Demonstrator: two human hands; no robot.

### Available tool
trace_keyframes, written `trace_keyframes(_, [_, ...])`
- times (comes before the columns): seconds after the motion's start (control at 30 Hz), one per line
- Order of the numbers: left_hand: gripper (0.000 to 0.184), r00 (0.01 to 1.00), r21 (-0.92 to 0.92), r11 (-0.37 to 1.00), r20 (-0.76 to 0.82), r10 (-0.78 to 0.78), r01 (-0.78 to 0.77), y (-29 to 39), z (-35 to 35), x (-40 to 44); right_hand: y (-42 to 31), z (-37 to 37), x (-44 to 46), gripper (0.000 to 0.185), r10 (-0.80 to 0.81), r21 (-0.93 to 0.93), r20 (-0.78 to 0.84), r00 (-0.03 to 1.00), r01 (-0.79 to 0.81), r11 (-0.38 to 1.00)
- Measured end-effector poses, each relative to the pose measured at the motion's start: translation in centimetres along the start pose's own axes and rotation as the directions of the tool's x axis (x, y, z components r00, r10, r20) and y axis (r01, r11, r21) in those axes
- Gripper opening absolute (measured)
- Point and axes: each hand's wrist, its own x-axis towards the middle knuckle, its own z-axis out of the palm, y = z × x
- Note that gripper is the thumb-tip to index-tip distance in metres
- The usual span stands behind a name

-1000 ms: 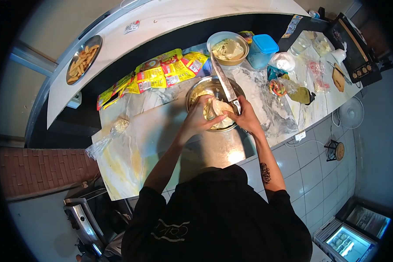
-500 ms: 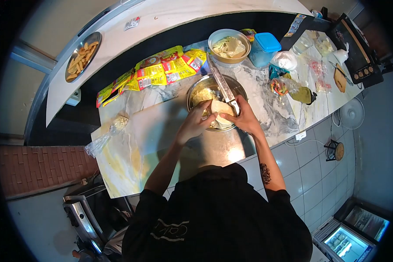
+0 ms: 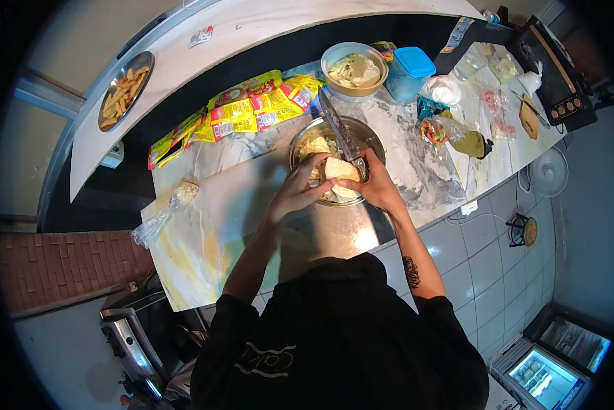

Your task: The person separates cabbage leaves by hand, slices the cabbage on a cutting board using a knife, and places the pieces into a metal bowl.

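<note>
Over a steel bowl [image 3: 374,135] on the marble counter, my left hand [image 3: 299,188] grips the left side of a pale, rounded piece of food [image 3: 342,171]. My right hand [image 3: 378,183] pinches the right side of that piece and also holds a large knife [image 3: 339,129]. The blade points up and away, across the bowl, toward a second bowl. Inside the steel bowl lie yellowish crumbly bits [image 3: 316,145] and more pale food under the held piece. Some of the fingers are hidden behind the piece.
Behind are yellow packets [image 3: 256,109], a bowl of pale pieces [image 3: 354,72] and a blue-lidded container [image 3: 409,76]. Plastic bags [image 3: 442,89] and a small board [image 3: 528,120] lie to the right. A knotted bag [image 3: 178,203] sits left; a plate of fries [image 3: 124,92] stands on the shelf.
The pale piece has been turned between my hands, and its smooth cream face shows more. The knife has tilted, its blade now darker. The view has shifted slightly.
</note>
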Motion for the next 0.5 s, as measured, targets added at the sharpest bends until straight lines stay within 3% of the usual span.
trace_keyframes(0.07, [0.052,0.999,-0.061,0.997,0.007,-0.053,0.053,0.8,-0.1,0.1,-0.4,-0.2,-0.1,0.079,0.077,0.003,0.043,0.996,-0.077,0.997])
trace_keyframes(0.17, [0.047,0.992,-0.043,0.992,0.007,-0.122,0.122,2.3,-0.4,0.1,-0.2,0.0,-0.3,0.081,0.085,0.003,0.037,0.996,-0.085,0.996])
trace_keyframes(0.5, [0.044,1.0,-0.042,0.999,0.014,-0.013,0.013,1.0,-0.8,-0.1,-0.4,0.1,-0.1,0.086,0.128,-0.013,0.036,0.991,-0.128,0.992])
